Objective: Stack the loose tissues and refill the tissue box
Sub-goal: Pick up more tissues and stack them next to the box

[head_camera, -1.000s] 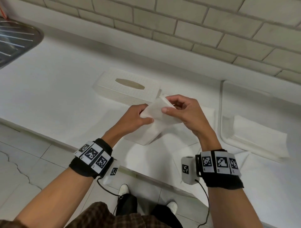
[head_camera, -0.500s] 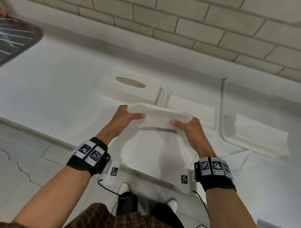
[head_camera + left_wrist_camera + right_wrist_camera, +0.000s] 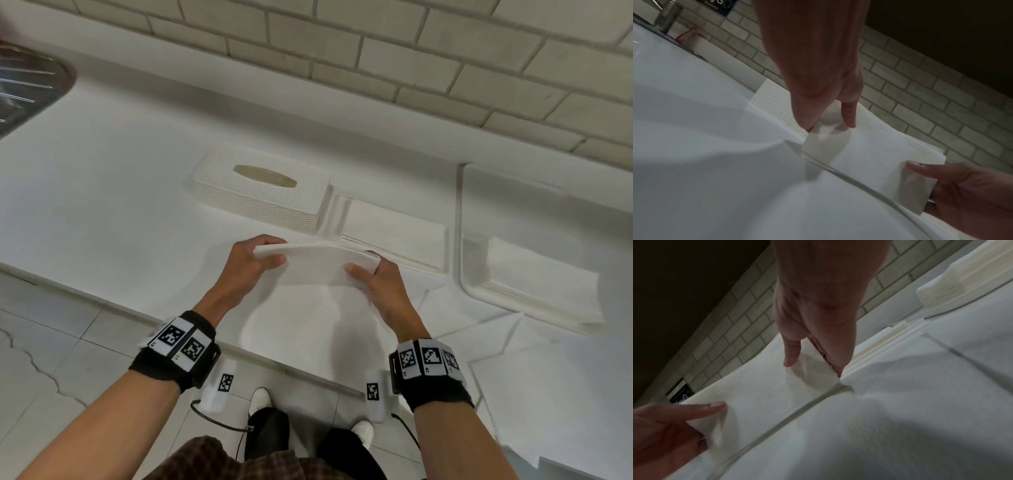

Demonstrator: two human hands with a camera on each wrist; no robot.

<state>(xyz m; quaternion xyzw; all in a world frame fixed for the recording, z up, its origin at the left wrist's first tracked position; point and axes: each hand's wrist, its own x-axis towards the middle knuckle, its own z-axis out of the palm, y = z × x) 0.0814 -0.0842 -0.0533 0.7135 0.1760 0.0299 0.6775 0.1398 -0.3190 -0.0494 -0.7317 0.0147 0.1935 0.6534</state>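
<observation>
Both hands held 1 folded tissue (image 3: pixel 318 262) above the front part of the bench (image 3: pixel 102 192), long axis running left-right across the body, slightly bowed upward in the middle. Left hand (image 3: pixel 251 265) pinched the left short end, thumb on top, fingers curled underneath. Right hand (image 3: pixel 376 281) pinched the right short end the same way. So both hands were clamped on the tissue, 1 at each end.

Tissue: white, soft, fine embossed dimple texture visible in both wrist views, rectangular, several layers thick at the edge.

Tissue box (image 3: pixel 263 192): 1, white, rectangular with rounded corners, woven basket-like ribbed sides, 1 oval slot in the top. It sat on the bench beyond the hands, long axis roughly left-right, slot aligned with it. Held tissue was nearer the person than the box, not touching it.

Just right of the box: 1 shallow white tray (image 3: pixel 442 253) with a raised rim, flat tissue sheets lying in it. It may be the box base, but I cannot tell.

Further right: 1 stack of tissues (image 3: pixel 544 284), white, many thin layers visible at the edges, sitting within a large rounded-corner rimmed white panel (image 3: pixel 460 219).

Loose flat sheets (image 3: pixel 548 377) lay spread over the bench under and right of the hands, overlapping; count not readable.

Wall: pale rectangular brick tiles (image 3: pixel 411 61) with dark grout. Ribbed metal sink drainer (image 3: pixel 27 85) at far left edge. 2 black wristbands with square-code tags, 1 per wrist.
</observation>
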